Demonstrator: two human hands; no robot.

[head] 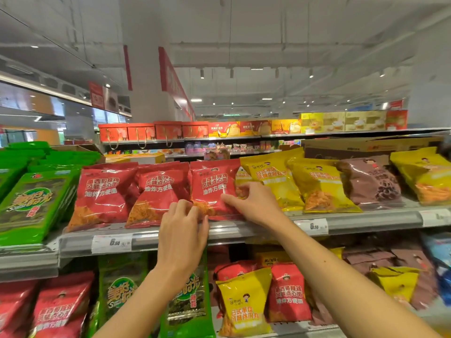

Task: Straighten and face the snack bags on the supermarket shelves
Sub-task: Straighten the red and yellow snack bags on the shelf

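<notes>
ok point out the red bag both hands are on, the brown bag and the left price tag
red bag (214, 184): head view, printed front.
brown bag (371, 184): head view, front panel.
left price tag (112, 243): head view, tag face.

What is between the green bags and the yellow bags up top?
Three red bags sit in a row between the green bags and yellow bags, in the head view.

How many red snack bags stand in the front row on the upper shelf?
3: the left red plastic snack bag, the middle one, and the right one, which both hands touch. More may be hidden behind.
</notes>
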